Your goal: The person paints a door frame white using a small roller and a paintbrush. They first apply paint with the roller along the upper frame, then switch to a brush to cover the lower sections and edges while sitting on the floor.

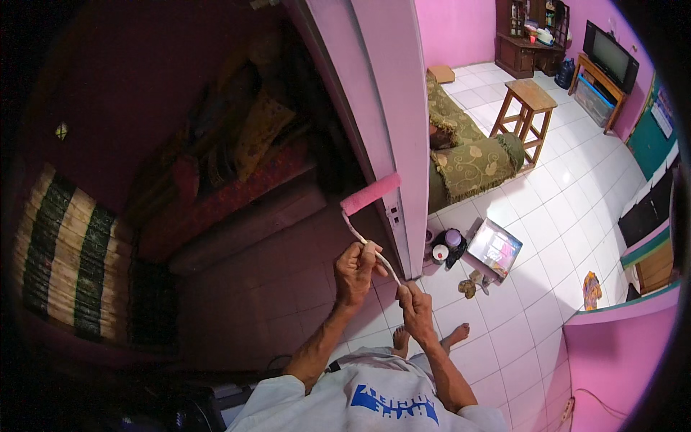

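We hold paint roller [352,227]: left hand [356,273] clamped mid-handle [389,267], right hand [416,309] closed around lower end. Pink sleeve [371,194] lies beyond left hand, nearer one; long axis slants up rightward, overlapping door frame [403,144]; contact we cannot tell.

"What sort of place is this?"
"A home — there's a television [610,57] on a wooden stand [600,79], and a patterned green couch [479,169] by a stool [531,94]."
"And the dark room?"
"A striped curtain [66,252] — and what looks like a bed [216,210], heaped with fabrics [263,133]."
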The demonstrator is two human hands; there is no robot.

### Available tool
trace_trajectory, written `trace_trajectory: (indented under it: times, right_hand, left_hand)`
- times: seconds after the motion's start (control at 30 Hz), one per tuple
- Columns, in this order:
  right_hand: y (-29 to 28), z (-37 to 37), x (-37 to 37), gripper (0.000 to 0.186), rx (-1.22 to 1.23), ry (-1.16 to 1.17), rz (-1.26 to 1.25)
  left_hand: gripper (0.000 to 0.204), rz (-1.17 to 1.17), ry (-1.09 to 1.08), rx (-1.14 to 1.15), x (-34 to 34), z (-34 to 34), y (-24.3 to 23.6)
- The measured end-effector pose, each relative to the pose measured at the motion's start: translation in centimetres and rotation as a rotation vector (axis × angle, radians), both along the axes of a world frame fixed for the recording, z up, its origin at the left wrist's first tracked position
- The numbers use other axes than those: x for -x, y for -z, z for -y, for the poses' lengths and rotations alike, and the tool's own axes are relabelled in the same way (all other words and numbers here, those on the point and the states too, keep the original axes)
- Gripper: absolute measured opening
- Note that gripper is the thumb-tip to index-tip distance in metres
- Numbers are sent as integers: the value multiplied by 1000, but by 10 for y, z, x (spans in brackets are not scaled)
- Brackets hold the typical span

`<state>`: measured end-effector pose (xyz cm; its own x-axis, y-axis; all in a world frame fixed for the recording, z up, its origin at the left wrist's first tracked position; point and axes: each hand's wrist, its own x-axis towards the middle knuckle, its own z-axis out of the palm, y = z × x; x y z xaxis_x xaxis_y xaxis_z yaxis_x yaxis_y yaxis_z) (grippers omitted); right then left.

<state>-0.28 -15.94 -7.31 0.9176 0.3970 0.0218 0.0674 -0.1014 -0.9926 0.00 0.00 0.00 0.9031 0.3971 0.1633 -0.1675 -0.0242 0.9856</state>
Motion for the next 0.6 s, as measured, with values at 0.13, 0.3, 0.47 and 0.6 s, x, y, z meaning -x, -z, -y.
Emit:
trace_trajectory:
  times: [0.13, 0.3, 0.47, 0.6]
  right_hand:
    - [-33, -18, -19, 20, -174, 10, 217]
    - [-99, 4, -31, 52, -71, 5, 514]
    - [-151, -15, -47, 80, -30, 107, 915]
    - [-202, -25, -61, 85, -37, 117, 1014]
  left_hand:
    - [35, 181, -10, -172, -14, -2, -71]
    - [31, 350, -48, -193, -29, 5, -135]
    - [21, 516, -52, -177, -41, -1, -205]
    - [22, 544, -124, -235, -49, -8, -257]
